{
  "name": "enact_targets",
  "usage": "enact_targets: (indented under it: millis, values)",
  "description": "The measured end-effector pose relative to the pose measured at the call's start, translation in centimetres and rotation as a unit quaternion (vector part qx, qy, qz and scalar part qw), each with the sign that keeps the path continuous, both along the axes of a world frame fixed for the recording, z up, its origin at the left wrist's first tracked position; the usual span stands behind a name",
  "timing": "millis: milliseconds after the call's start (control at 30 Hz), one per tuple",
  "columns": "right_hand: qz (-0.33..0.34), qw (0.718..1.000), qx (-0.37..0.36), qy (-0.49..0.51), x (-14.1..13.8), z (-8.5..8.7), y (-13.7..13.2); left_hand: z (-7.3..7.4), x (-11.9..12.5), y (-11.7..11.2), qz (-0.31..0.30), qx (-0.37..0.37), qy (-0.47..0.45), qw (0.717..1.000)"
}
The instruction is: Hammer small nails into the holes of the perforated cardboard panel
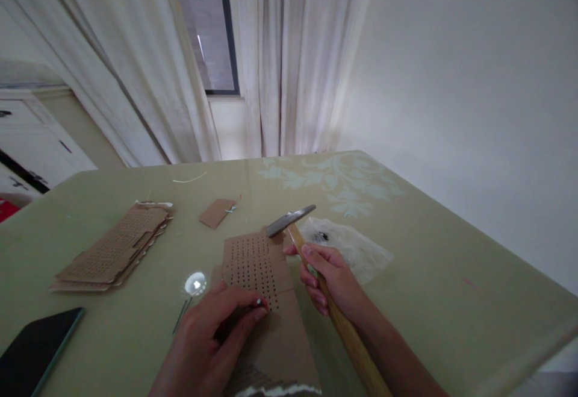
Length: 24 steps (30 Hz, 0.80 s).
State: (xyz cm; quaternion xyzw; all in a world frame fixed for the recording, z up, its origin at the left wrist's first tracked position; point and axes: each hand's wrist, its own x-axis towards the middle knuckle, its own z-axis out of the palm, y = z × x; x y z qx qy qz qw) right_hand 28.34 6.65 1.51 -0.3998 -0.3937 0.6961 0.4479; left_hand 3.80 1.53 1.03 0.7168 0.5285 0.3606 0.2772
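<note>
A brown cardboard sheet (282,331), with rows of small punched holes and a torn near edge, lies on the table in front of me. My left hand (217,331) rests over its left side, thumb and forefinger pinched around a nail (259,302). Only the nail's bright head shows; the rest is hidden by the fingers. In my right hand (327,273) is a hammer (291,221), gripped by its wooden handle just below the head. The metal head hangs above the sheet's far right corner.
A stack of perforated cardboard (117,246) lies at the left, with a phone (38,349) nearer me. Two loose nails (180,315) are beside a small clear round object (195,284). A cardboard scrap (215,212) and a plastic bag (361,252) holding dark bits lie farther off.
</note>
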Motion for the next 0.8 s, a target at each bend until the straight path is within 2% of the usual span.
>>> enact_targets:
  millis: [400,533,633,700,800]
  values:
    - [0.009,1.0,-0.001,-0.01,0.2,0.1,0.0,0.1,0.1,0.2,-0.023,0.049,0.003,0.999]
    - [0.022,0.999,0.013,-0.028,0.5,0.6,-0.2,0.1,0.4,0.2,-0.024,0.072,0.003,0.997]
    - [0.036,0.997,0.029,-0.059,1.0,2.1,-1.1,0.1,0.5,0.3,-0.03,0.071,0.003,0.997]
    - [0.054,0.993,0.034,-0.103,1.5,3.7,-2.4,0.2,0.6,0.3,-0.036,0.069,0.007,0.997]
    - [0.117,0.964,0.035,-0.237,2.1,6.9,-5.4,0.3,0.8,0.3,-0.041,0.065,0.007,0.997]
